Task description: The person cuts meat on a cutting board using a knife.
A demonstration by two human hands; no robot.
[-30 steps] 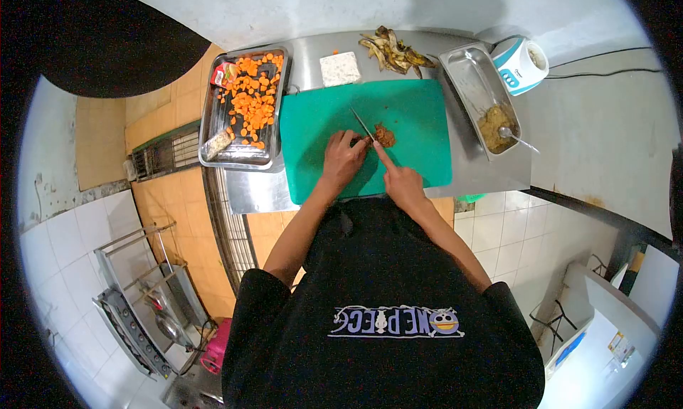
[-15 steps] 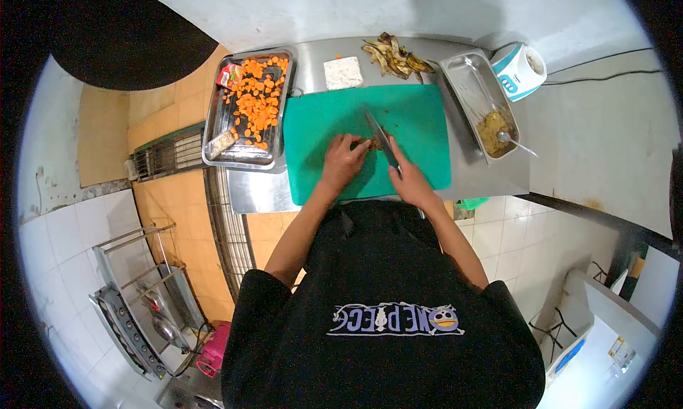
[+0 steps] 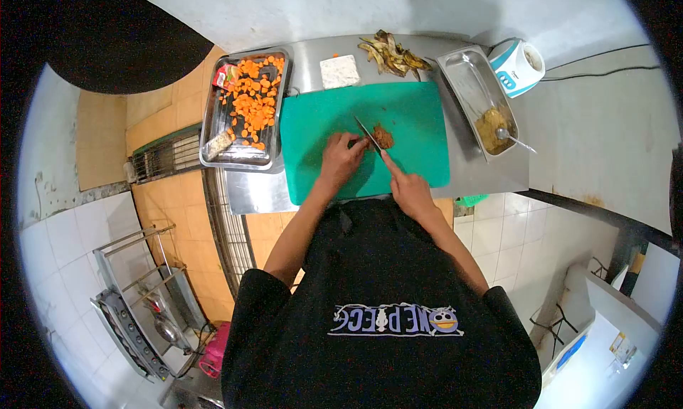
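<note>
A green cutting board (image 3: 320,117) lies on the steel table. My right hand (image 3: 410,190) is closed round a knife (image 3: 367,130), its blade pointing up and left over the board. Close to the left side of the blade, my left hand (image 3: 342,158) has its fingers bent together on a small dark piece of food, mostly hidden under the fingertips. Just right of the blade sits a small heap of chopped brown food (image 3: 383,136), with a few crumbs above it on the board.
A steel tray (image 3: 206,135) holds carrot pieces (image 3: 254,104), a red packet (image 3: 226,76) and a wrapped block (image 3: 218,145). Behind the board are a white block (image 3: 339,71) and peels (image 3: 391,54). At right stand a steel pan (image 3: 462,89) with mash and a spoon (image 3: 504,134), and a white-blue appliance (image 3: 517,69).
The knife swung right over the brown heap half a second ago and is now back beside my left fingertips, leaving the heap in view. My left hand has hardly moved.
</note>
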